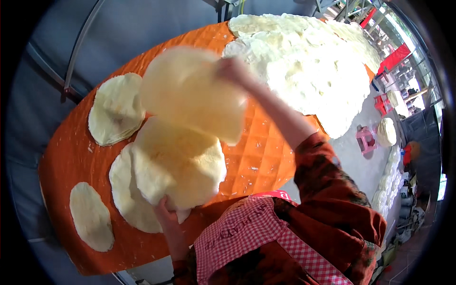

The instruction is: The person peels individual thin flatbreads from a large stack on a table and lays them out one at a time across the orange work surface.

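Observation:
My right hand [231, 71], blurred by motion, grips the edge of a thin round flatbread sheet [192, 92] that is lifted over the orange quilted cover. My left hand [166, 210] is at the near edge of another flatbread [181, 164], its thumb on top and the other fingers partly hidden. That bread overlaps a flatbread [131, 199] lying to its left. Beyond them, a stack of flatbreads [115, 107] rests on the orange cover [263, 156], and one oval-looking flatbread [91, 216] lies alone at the near left.
A large spread of overlapping flatbreads [306, 71] covers the right end. Past it on the floor stand a pink stool [365, 139] and a round pale stack [386, 132]. Dark sheeting on a metal frame [80, 42] borders the far side.

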`<action>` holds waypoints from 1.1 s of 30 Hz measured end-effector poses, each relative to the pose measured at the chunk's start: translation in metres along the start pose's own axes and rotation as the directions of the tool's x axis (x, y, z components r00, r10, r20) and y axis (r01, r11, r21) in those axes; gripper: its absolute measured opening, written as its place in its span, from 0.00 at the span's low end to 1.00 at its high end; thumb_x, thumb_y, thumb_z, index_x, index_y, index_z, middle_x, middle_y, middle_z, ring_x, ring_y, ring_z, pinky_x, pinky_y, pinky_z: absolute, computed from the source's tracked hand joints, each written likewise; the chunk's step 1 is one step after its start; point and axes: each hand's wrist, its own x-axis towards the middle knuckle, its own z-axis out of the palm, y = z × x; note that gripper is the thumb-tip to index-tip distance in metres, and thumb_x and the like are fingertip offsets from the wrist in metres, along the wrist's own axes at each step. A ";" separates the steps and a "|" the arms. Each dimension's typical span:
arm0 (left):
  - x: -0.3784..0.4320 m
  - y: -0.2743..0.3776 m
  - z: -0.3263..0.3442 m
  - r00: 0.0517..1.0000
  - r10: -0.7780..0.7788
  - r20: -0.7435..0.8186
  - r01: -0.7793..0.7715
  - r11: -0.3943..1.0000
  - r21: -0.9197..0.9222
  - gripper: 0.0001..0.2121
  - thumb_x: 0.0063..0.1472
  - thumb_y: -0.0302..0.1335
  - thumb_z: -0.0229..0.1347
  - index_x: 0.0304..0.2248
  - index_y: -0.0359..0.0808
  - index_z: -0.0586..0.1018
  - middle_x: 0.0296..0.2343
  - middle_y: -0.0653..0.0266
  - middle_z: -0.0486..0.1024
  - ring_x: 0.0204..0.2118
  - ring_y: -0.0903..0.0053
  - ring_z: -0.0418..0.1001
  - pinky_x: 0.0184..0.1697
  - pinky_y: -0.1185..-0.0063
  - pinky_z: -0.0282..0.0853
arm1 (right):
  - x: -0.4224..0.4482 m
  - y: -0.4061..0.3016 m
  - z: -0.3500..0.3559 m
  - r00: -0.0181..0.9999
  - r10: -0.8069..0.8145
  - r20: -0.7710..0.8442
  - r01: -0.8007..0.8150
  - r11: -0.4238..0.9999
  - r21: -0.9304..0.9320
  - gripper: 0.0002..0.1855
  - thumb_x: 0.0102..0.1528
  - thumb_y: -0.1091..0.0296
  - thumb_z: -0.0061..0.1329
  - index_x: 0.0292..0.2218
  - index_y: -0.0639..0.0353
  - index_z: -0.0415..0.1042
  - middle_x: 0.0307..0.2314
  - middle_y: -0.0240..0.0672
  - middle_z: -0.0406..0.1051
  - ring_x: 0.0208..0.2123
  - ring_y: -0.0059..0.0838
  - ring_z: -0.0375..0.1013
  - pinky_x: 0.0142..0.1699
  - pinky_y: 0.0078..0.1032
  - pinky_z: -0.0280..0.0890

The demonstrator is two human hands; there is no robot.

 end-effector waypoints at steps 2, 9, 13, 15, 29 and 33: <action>0.011 0.022 0.008 0.812 -0.582 0.038 0.412 0.526 -0.744 0.17 0.55 0.26 0.47 0.45 0.29 0.67 0.40 0.57 0.68 0.43 0.67 0.67 0.46 0.69 0.65 | 0.036 0.113 -0.061 0.997 0.038 -0.066 -0.031 0.995 0.095 0.09 0.43 0.67 0.51 0.24 0.64 0.71 0.18 0.35 0.70 0.22 0.24 0.68 0.24 0.31 0.62; 0.001 0.024 0.025 0.785 -0.612 0.095 0.338 0.295 -0.894 0.21 0.56 0.28 0.48 0.48 0.30 0.63 0.47 0.55 0.62 0.49 0.63 0.62 0.49 0.65 0.63 | 0.027 0.241 -0.076 0.939 0.315 -0.136 -0.293 0.943 0.158 0.11 0.43 0.72 0.48 0.32 0.65 0.71 0.24 0.41 0.72 0.27 0.34 0.72 0.31 0.31 0.67; 0.002 0.038 0.023 0.856 -0.462 0.231 0.367 0.230 -0.901 0.24 0.57 0.36 0.45 0.51 0.31 0.61 0.49 0.56 0.60 0.51 0.63 0.60 0.52 0.66 0.59 | 0.093 0.239 -0.026 0.983 0.161 -0.090 -0.177 0.958 -0.227 0.12 0.42 0.74 0.44 0.32 0.68 0.71 0.27 0.50 0.71 0.30 0.42 0.72 0.36 0.34 0.66; 0.003 0.047 0.021 0.892 -0.429 0.147 0.256 0.210 -0.943 0.28 0.58 0.43 0.39 0.53 0.33 0.59 0.50 0.57 0.60 0.51 0.63 0.60 0.52 0.66 0.58 | 0.139 0.191 -0.025 0.999 0.012 -0.037 -0.020 0.976 -0.217 0.11 0.42 0.74 0.44 0.30 0.68 0.71 0.26 0.50 0.71 0.30 0.42 0.72 0.36 0.34 0.65; -0.019 0.019 0.032 0.872 -0.489 -0.018 0.172 0.341 -0.924 0.24 0.55 0.40 0.42 0.49 0.37 0.65 0.45 0.60 0.66 0.46 0.65 0.66 0.45 0.65 0.64 | 0.193 0.277 -0.049 0.922 0.334 -0.197 -0.198 0.843 0.501 0.15 0.46 0.64 0.53 0.35 0.64 0.71 0.31 0.37 0.72 0.35 0.30 0.72 0.38 0.30 0.66; -0.015 0.064 0.027 0.926 -0.360 0.116 0.197 0.197 -0.961 0.26 0.54 0.42 0.45 0.51 0.37 0.63 0.48 0.58 0.65 0.49 0.64 0.64 0.50 0.63 0.61 | 0.076 0.205 0.103 0.997 0.041 -0.071 -0.033 0.994 0.108 0.22 0.46 0.64 0.55 0.41 0.64 0.68 0.33 0.40 0.72 0.36 0.27 0.71 0.39 0.24 0.67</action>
